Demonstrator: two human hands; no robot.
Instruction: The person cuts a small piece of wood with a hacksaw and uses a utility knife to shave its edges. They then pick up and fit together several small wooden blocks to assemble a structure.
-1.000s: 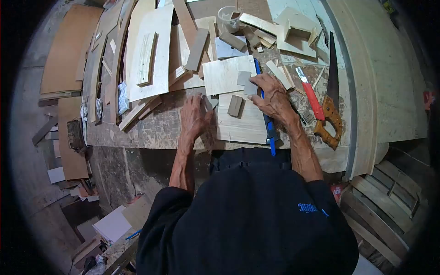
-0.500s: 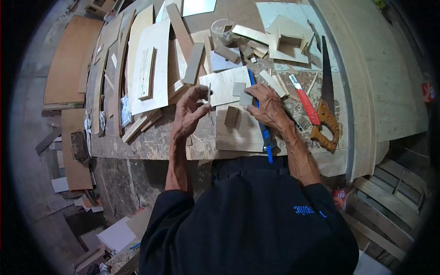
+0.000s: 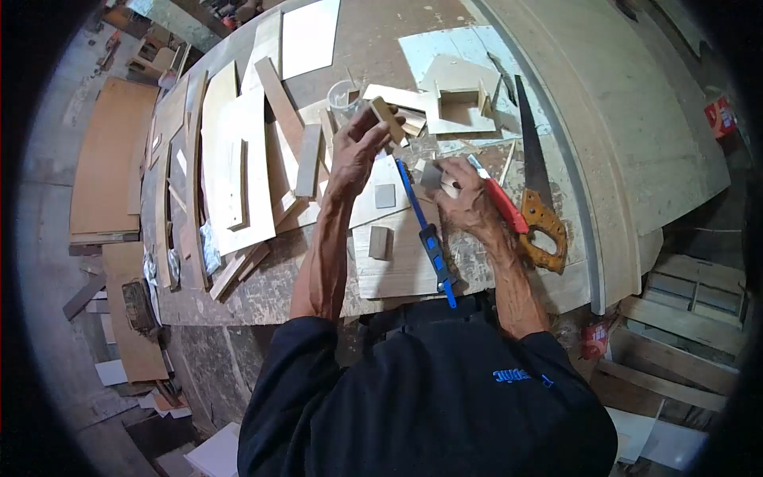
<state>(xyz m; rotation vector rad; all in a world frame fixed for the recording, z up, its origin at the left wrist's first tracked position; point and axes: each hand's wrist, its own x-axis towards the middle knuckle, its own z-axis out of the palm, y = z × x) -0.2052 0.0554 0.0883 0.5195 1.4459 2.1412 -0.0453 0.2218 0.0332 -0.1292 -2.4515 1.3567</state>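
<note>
1. From where I stood, I took the blue tool (image 3: 431,241) as my mark; it lay lengthwise on the bench (image 3: 278,292), its near end by the person's waist.
2. The left hand (image 3: 360,149) was just past the blue tool's far end, its fingers closed round a tilted wooden block (image 3: 387,119).
3. The right hand (image 3: 465,199) was just right of the blue tool's upper half, its fingers curled and apparently pinching a thin grey piece (image 3: 431,175).
4. Just left of the blue tool, a grey square (image 3: 385,195) lay on the upper board (image 3: 368,210), and a small block (image 3: 380,242) on the lower board (image 3: 389,276).
5. I judged that the right knuckles could get nicked: a red-handled tool (image 3: 506,203) lay close beside them, right of the blue tool, with the handsaw (image 3: 535,163) farther right.
6. A careless sweep of the left wrist could tip the clear cup (image 3: 343,95), which stood near that hand, beyond the blue tool's far end and to its left.
7. I couldn't make out what the cup held.
8. Beyond the blue tool's far end, to its right, sat a small open wooden box (image 3: 465,126); its inside was shadowed, so I couldn't tell its contents.
</note>
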